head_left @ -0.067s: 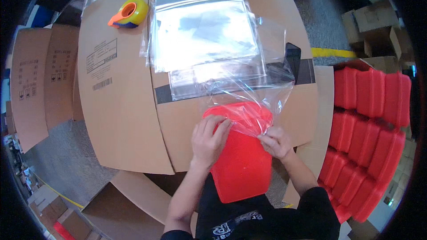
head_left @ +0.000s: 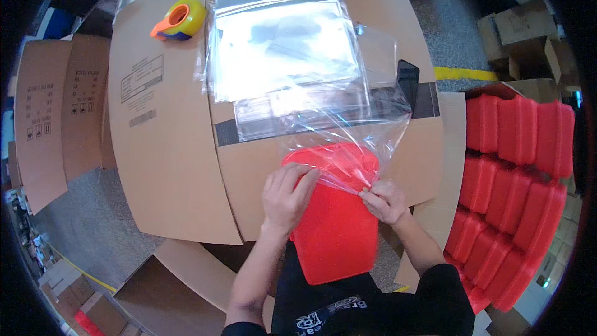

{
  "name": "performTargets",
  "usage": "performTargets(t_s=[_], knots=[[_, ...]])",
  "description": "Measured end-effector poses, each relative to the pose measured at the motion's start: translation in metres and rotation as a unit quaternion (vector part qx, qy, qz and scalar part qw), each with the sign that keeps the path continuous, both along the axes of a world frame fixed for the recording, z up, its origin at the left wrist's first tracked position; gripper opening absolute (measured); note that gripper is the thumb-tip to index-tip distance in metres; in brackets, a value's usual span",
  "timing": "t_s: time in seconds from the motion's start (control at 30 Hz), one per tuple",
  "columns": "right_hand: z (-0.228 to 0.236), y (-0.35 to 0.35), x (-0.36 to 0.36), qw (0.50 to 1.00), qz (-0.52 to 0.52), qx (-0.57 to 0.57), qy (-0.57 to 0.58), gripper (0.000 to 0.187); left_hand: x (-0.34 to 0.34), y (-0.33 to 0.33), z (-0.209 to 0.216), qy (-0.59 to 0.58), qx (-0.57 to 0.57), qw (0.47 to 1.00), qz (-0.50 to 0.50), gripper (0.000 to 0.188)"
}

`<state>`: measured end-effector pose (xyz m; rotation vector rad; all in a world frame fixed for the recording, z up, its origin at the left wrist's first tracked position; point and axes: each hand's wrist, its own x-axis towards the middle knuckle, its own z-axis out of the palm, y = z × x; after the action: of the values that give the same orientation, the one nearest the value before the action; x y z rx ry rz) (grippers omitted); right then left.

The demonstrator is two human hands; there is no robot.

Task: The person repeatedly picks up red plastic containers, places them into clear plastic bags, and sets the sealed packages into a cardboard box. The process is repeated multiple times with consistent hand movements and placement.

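Observation:
A flat red plastic piece (head_left: 336,236) slants from my lap up to the edge of the cardboard. Its far end is inside a clear plastic bag (head_left: 388,130), while the near part is bare. At the left side of the bag's mouth, my left hand (head_left: 286,198) is closed with its fingers pinching the film's edge. My right hand (head_left: 387,201) pinches the opposite edge of the mouth between thumb and fingers, beside the red piece. Just beyond lies a pile of flat clear bags (head_left: 283,50), shiny with reflected light.
A large cardboard box (head_left: 177,168) serves as the work surface. On it are a yellow and orange tape dispenser (head_left: 196,17) at the far left and a dark phone (head_left: 408,74) at the right. Several red plastic pieces (head_left: 518,130) are stacked in an open carton at my right.
Both hands have shifted very slightly left, and the bag's mouth sits a little lower across the red piece. Both hands keep their pinch on the film.

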<state>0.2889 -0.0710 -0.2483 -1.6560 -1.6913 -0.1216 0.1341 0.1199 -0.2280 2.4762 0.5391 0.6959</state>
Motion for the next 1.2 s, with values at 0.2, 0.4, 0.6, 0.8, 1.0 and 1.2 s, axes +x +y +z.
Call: performTargets(t_s=[0.2, 0.4, 0.6, 0.8, 1.0, 1.2], knots=[[0.0, 0.006, 0.01, 0.972, -0.223, -0.059, -0.05, 0.031, -0.055, -0.014, -0.009, 0.075, 0.11, 0.991, -0.022, 0.016], [-0.021, -0.01, 0.011, 0.964, -0.256, -0.053, 0.056, 0.031, -0.062, -0.038, -0.012, 0.051, 0.069, 0.996, 0.019, 0.015], [-0.032, -0.04, -0.016, 0.958, -0.282, -0.027, 0.046, 0.026, -0.069, -0.039, -0.002, 0.123, 0.07, 0.99, -0.025, 0.015], [-0.062, -0.017, 0.0, 0.866, -0.413, -0.1, 0.264, 0.041, -0.072, -0.03, -0.036, -0.099, -0.089, 0.991, 0.005, 0.028], [-0.103, -0.007, 0.014, 0.778, -0.393, -0.105, 0.479, 0.037, -0.05, -0.024, -0.102, -0.155, -0.516, 0.81, 0.23, 0.061], [-0.107, -0.021, -0.001, 0.754, -0.416, -0.103, 0.498, 0.015, -0.06, -0.026, -0.135, 0.008, -0.737, 0.664, 0.126, 0.071]])
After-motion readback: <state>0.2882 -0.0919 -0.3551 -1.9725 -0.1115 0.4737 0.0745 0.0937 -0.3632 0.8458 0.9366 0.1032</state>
